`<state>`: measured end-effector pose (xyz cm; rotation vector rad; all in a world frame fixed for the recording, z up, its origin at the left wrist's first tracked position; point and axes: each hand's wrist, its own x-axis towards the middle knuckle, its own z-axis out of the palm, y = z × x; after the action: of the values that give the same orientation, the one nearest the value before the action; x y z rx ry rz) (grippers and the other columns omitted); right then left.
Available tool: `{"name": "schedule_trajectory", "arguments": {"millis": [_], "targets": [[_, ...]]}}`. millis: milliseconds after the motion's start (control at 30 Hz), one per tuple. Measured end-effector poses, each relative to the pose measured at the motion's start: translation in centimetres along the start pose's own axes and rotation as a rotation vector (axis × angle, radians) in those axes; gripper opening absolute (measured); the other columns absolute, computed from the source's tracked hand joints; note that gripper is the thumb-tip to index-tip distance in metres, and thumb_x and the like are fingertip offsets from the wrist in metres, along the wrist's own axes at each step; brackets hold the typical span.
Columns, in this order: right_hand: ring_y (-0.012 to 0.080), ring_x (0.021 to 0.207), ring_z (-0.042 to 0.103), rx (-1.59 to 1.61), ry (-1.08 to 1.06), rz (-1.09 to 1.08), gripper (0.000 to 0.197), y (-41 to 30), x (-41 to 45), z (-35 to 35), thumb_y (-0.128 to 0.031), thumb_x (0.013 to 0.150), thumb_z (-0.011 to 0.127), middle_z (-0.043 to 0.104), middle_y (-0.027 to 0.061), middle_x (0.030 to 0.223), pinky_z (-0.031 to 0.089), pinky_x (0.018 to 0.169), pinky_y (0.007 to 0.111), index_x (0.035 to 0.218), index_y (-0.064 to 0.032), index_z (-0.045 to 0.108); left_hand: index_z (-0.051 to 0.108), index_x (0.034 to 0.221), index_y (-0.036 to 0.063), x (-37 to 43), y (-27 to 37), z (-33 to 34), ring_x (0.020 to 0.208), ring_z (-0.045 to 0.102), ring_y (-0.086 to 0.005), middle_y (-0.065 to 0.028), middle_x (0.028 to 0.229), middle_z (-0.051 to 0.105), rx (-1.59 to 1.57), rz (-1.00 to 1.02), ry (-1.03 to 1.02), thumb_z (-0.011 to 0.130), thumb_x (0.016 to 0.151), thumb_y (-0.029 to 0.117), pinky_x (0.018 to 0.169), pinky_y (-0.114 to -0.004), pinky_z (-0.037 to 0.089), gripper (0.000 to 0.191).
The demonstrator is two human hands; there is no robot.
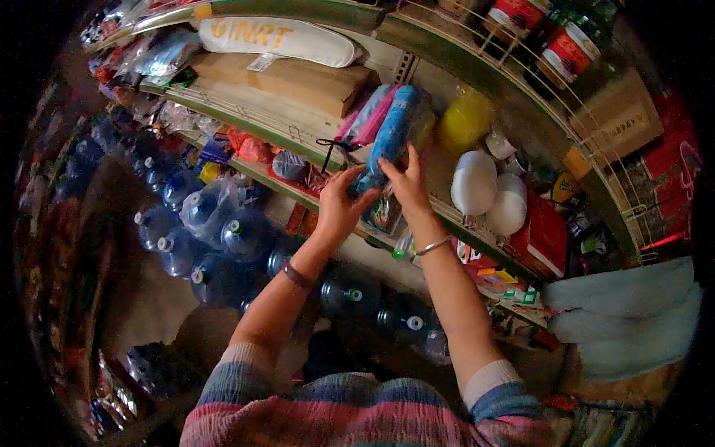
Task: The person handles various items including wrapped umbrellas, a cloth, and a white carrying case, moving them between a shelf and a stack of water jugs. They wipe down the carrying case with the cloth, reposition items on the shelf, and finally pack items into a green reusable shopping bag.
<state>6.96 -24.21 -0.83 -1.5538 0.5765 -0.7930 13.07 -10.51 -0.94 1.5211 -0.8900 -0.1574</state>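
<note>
Both hands reach to a shelf and touch the lower end of a blue rolled package [394, 125]. My left hand [342, 204] lies at its lower left, thumb and fingers around the near end. My right hand [406, 187] has its fingertips on the package's right side. The package leans against pink and pale rolled packages [371, 120]; a black tie [332, 143] sits to their left. Whether the fingers close firmly on the package is hard to tell. A yellow bag [465, 120] and white rounded containers [473, 182] stand to the right.
A long cardboard box [279, 81] lies on the shelf under a white padded item [279, 42]. Large blue water bottles [246, 237] crowd the floor below. A wire shelf rail [536, 72] curves overhead, and a red box [540, 234] is at the right.
</note>
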Motion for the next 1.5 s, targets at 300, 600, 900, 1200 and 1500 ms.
{"name": "schedule_trajectory", "arguments": {"millis": [300,600,900,1200,1500], "targets": [[0.0340,0.121,0.032,-0.455,-0.025,-0.017,0.087,-1.7,10.4,7.1,-0.027,0.070,0.067,0.032,0.0242,0.130,0.027,0.100,0.038,0.133,0.0020,0.014,0.058,0.103,0.0015,11.3,-7.6,-2.7,0.083,0.059,-0.0297,-0.0186,0.095,0.059,0.021,-0.061,0.013,0.069,0.068,0.014,0.073,-0.035,0.046,0.039],[0.0346,0.114,0.037,-0.941,-0.026,-0.247,0.055,3.0,13.7,8.8,-0.020,0.072,0.060,0.041,0.0221,0.122,0.029,0.098,0.039,0.119,0.0028,0.042,0.060,0.102,0.0052,17.2,-15.2,-0.8,0.086,0.058,-0.0317,-0.0182,0.093,0.061,0.231,-0.044,-0.070,0.063,0.070,0.024,0.075,-0.037,0.046,0.038],[0.0309,0.110,0.043,-0.911,-0.129,-0.514,0.037,2.1,6.0,6.3,-0.010,0.071,0.060,0.051,0.0164,0.112,0.033,0.096,0.038,0.106,0.0000,0.054,0.057,0.106,0.0061,17.8,-18.3,-0.6,0.089,0.058,-0.0323,-0.0189,0.096,0.060,0.282,-0.189,-0.181,0.061,0.071,0.036,0.077,-0.040,0.045,0.046],[0.0280,0.112,0.043,-0.818,-0.088,-0.588,0.035,-0.2,-3.1,4.9,-0.002,0.073,0.056,0.050,0.0109,0.114,0.033,0.095,0.038,0.108,-0.0018,0.053,0.046,0.114,-0.0017,14.3,-14.7,-1.2,0.092,0.053,-0.0377,-0.0235,0.100,0.054,0.594,0.017,-0.013,0.061,0.069,0.024,0.081,-0.043,0.042,0.055],[0.0324,0.093,0.053,-0.829,0.096,0.053,0.026,7.7,-30.4,-4.7,-0.006,0.075,0.056,0.057,0.0139,0.099,0.042,0.081,0.039,0.101,-0.0052,0.057,0.054,0.100,0.0040,2.0,-6.8,1.6,0.091,0.050,-0.0335,-0.0160,0.100,0.053,0.263,0.234,0.020,0.065,0.069,0.016,0.077,-0.037,0.041,0.036]]}}
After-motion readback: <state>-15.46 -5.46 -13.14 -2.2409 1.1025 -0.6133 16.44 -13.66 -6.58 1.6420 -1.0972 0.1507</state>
